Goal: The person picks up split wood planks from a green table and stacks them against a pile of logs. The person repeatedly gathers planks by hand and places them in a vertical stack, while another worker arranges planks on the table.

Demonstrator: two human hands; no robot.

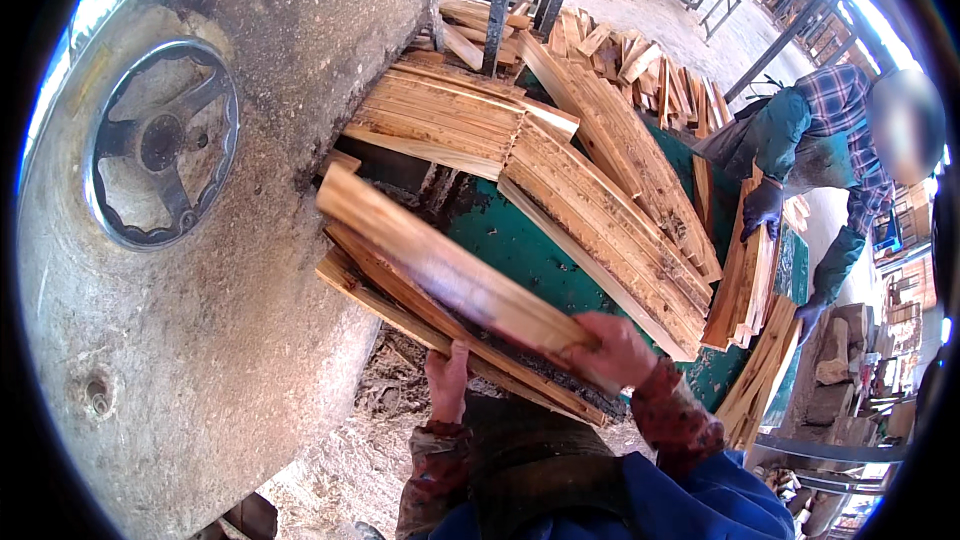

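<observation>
My right hand grips the near end of a long wooden board, which slants up to the left, partly blurred. Beneath it, more narrow boards lie side by side along the near edge of the green table. My left hand is closed on the outer edge of the nearest of these, thumb on top; its other fingers are mostly hidden. Beyond the held board, rows of stacked boards cover much of the table.
At left stands a large dusty metal machine housing with a handwheel. Dark metal posts rise behind the stacks. On the right, a gloved co-worker bends over more boards. A loose wood pile lies beyond.
</observation>
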